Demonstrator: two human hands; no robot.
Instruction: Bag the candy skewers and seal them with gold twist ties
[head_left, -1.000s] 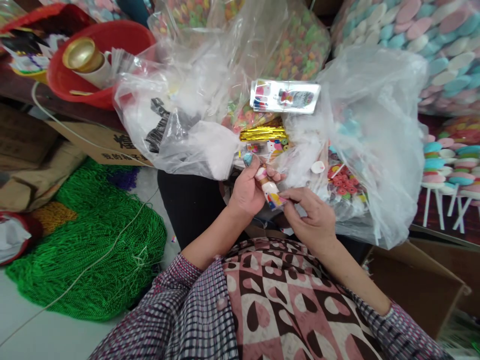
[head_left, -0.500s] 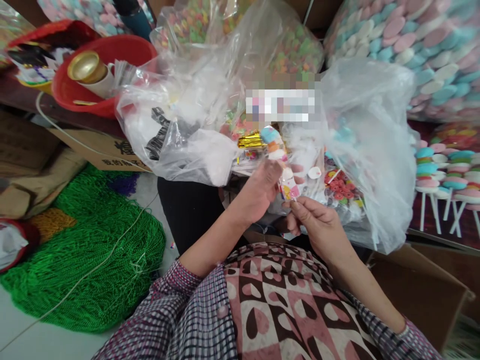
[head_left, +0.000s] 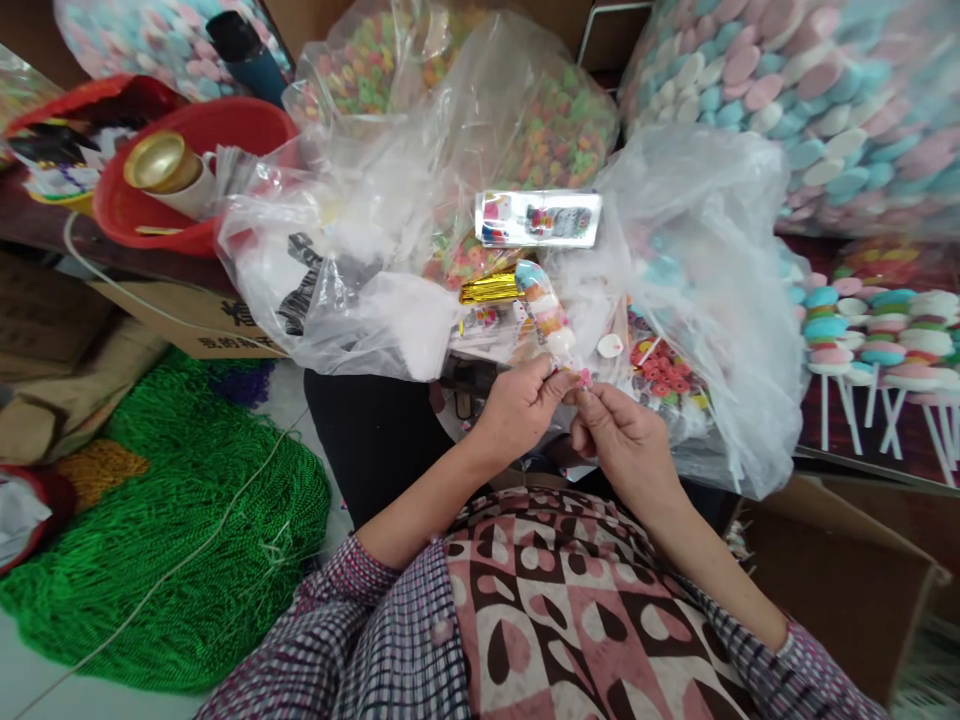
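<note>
cluttered worktop piled with clear plastic bags (head_left: 360, 270) of coloured candy. candy stick (head_left: 546, 315), wrapped, stands tilted just in front of the bags, above both hands. left hand (head_left: 521, 405) pinches its lower end; right hand (head_left: 622, 440) pinches the same end, fingertips touching. gold ties (head_left: 489, 288) left of the stick. red basin (head_left: 202, 160) far left of the bags.

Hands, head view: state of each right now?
Left hand: closed, pinching the lower end of the wrapped candy skewer.
Right hand: closed, fingertips pinched on the same lower end.
</note>
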